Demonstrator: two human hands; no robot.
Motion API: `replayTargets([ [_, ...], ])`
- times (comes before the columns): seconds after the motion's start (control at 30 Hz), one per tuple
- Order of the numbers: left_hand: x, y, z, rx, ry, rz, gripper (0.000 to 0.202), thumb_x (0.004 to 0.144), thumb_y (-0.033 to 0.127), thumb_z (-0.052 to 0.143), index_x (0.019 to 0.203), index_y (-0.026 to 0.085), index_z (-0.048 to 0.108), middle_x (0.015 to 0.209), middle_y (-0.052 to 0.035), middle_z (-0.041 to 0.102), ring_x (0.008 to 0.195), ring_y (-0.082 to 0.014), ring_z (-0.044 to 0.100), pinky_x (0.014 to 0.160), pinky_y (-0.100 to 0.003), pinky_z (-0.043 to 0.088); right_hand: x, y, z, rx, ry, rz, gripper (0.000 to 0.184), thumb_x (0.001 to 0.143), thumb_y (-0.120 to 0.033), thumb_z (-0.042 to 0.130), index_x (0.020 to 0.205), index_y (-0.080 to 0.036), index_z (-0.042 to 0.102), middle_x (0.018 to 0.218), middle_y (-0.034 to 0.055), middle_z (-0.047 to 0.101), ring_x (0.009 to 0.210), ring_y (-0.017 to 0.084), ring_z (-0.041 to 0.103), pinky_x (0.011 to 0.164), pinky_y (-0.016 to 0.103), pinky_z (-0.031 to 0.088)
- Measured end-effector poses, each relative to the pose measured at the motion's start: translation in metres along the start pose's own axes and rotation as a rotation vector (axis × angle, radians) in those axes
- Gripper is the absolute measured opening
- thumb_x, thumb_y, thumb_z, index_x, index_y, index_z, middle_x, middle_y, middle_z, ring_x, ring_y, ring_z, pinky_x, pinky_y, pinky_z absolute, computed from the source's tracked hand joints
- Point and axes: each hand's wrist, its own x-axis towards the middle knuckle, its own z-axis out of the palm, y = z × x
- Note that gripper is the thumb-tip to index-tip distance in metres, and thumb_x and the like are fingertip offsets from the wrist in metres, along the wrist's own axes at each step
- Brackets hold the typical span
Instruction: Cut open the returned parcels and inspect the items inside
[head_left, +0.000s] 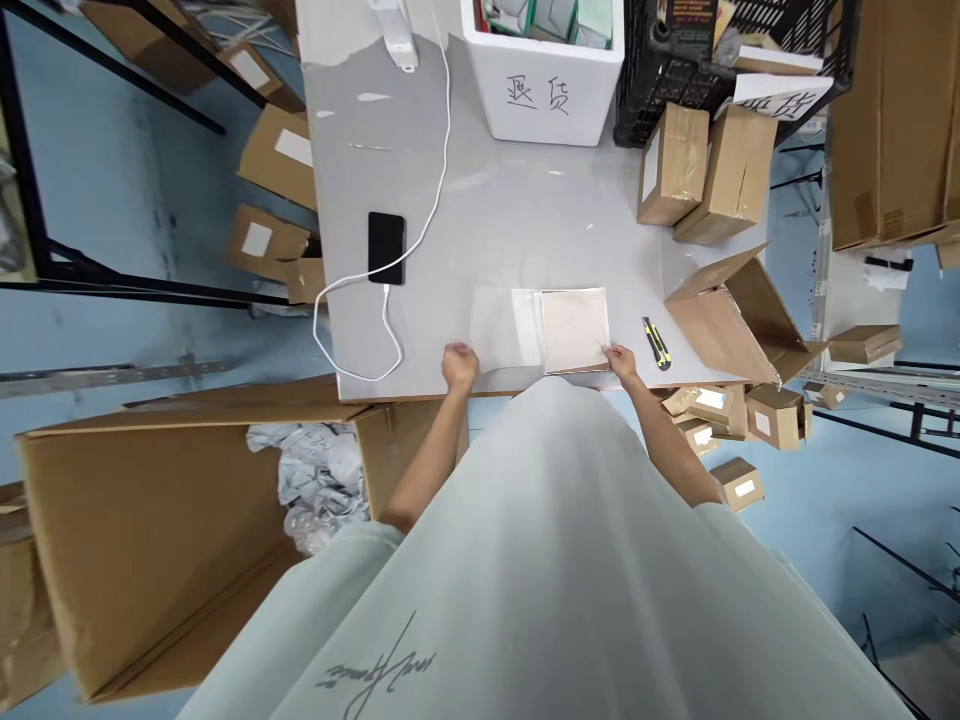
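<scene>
Possibly liable to skew from a one-corner pinch on beige square [576, 330] by right hand [621, 362], well apart from curled, empty-looking left hand [460, 367].

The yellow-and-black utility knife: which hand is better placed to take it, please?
Probably the right hand: it is nearer the knife, though gripping the flat beige square; the left hand is farther.
</scene>
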Motion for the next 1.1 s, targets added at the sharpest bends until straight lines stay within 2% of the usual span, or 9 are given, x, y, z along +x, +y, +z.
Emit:
replayTargets([
  [0.1, -0.010, 0.016, 0.016, -0.019, 0.102, 0.031, 0.051, 0.112, 0.004, 0.038, 0.160, 0.017, 0.051, 0.144, -0.0099, 0.076, 0.109, -0.0149, 0.073, 0.113, -0.037, 0.057, 0.003, 0.001, -0.002, -0.008, -0.020, -0.005, 0.039, 0.101, -0.049, 0.076, 0.076, -0.028, 0.055, 0.061, -0.0046, 0.057, 0.063, 0.017, 0.055, 0.066, 0.029, 0.051],
  [0.23, -0.007, 0.048, 0.064, -0.064, -0.044, 0.154, 0.039, 0.108, 0.016, 0.059, 0.145, 0.025, 0.068, 0.145, -0.0093, 0.077, 0.115, -0.0233, 0.077, 0.113, -0.041, 0.061, 0.009, 0.000, -0.007, -0.053, -0.047, -0.011, 0.042, 0.100, -0.048, 0.080, 0.073, -0.027, 0.055, 0.059, -0.0050, 0.058, 0.063, 0.018, 0.058, 0.069, 0.029, 0.053],
  [0.33, 0.006, 0.059, 0.096, -0.028, -0.182, 0.050, 0.036, 0.100, 0.021, 0.075, 0.136, 0.019, 0.071, 0.140, -0.0168, 0.078, 0.125, -0.0320, 0.075, 0.121, -0.045, 0.055, 0.013, -0.001, -0.010, -0.087, -0.067, -0.016, 0.042, 0.097, -0.051, 0.084, 0.074, -0.027, 0.056, 0.059, -0.0046, 0.060, 0.065, 0.019, 0.063, 0.070, 0.029, 0.055],
  [0.47, 0.020, 0.054, 0.116, -0.019, -0.159, -0.107, 0.036, 0.097, 0.023, 0.082, 0.131, 0.016, 0.069, 0.133, -0.0196, 0.080, 0.130, -0.0329, 0.073, 0.118, -0.042, 0.053, 0.018, 0.001, -0.010, -0.128, -0.083, -0.023, 0.037, 0.098, -0.051, 0.080, 0.079, -0.026, 0.061, 0.062, -0.0026, 0.066, 0.067, 0.020, 0.067, 0.071, 0.029, 0.058],
  [0.6, 0.026, 0.044, 0.117, -0.090, -0.138, -0.180, 0.019, 0.097, 0.026, 0.080, 0.114, 0.019, 0.076, 0.117, -0.0120, 0.085, 0.100, -0.0273, 0.080, 0.103, -0.039, 0.059, 0.018, 0.005, -0.008, -0.189, -0.102, -0.041, 0.029, 0.099, -0.046, 0.079, 0.085, -0.024, 0.067, 0.070, 0.0014, 0.075, 0.074, 0.023, 0.074, 0.076, 0.030, 0.061],
  [0.73, 0.027, 0.032, 0.106, -0.182, -0.108, -0.199, 0.006, 0.092, 0.025, 0.079, 0.097, 0.022, 0.076, 0.097, -0.0062, 0.083, 0.083, -0.0250, 0.077, 0.095, -0.039, 0.060, 0.014, 0.004, -0.010, -0.268, -0.103, -0.083, 0.010, 0.099, -0.032, 0.072, 0.100, -0.022, 0.076, 0.096, 0.0053, 0.086, 0.099, 0.027, 0.082, 0.099, 0.036, 0.064],
  [0.87, 0.024, 0.022, 0.092, -0.284, -0.065, -0.162, 0.009, 0.091, 0.024, 0.077, 0.087, 0.024, 0.069, 0.090, -0.0045, 0.077, 0.092, -0.0251, 0.074, 0.097, -0.038, 0.057, 0.009, -0.002, -0.012, -0.332, -0.080, -0.129, 0.029, 0.101, -0.029, 0.068, 0.126, -0.020, 0.079, 0.126, 0.0110, 0.086, 0.126, 0.030, 0.078, 0.120, 0.043, 0.057],
  [0.97, 0.018, 0.021, 0.085, -0.362, -0.049, -0.126, 0.011, 0.095, 0.026, 0.073, 0.089, 0.025, 0.064, 0.087, -0.0025, 0.072, 0.088, -0.0233, 0.070, 0.090, -0.036, 0.057, 0.008, -0.011, -0.011, -0.382, -0.054, -0.193, 0.040, 0.103, -0.029, 0.064, 0.140, -0.017, 0.075, 0.142, 0.0162, 0.080, 0.126, 0.030, 0.078, 0.123, 0.047, 0.056],
  [1.1, 0.010, 0.026, 0.076, -0.429, -0.029, -0.058, 0.018, 0.096, 0.028, 0.078, 0.092, 0.025, 0.060, 0.083, 0.0005, 0.066, 0.084, -0.0206, 0.065, 0.086, -0.033, 0.055, 0.004, -0.028, -0.004, -0.384, -0.061, -0.307, 0.045, 0.104, -0.032, 0.066, 0.146, -0.016, 0.072, 0.144, 0.0178, 0.078, 0.122, 0.030, 0.078, 0.121, 0.049, 0.059],
])
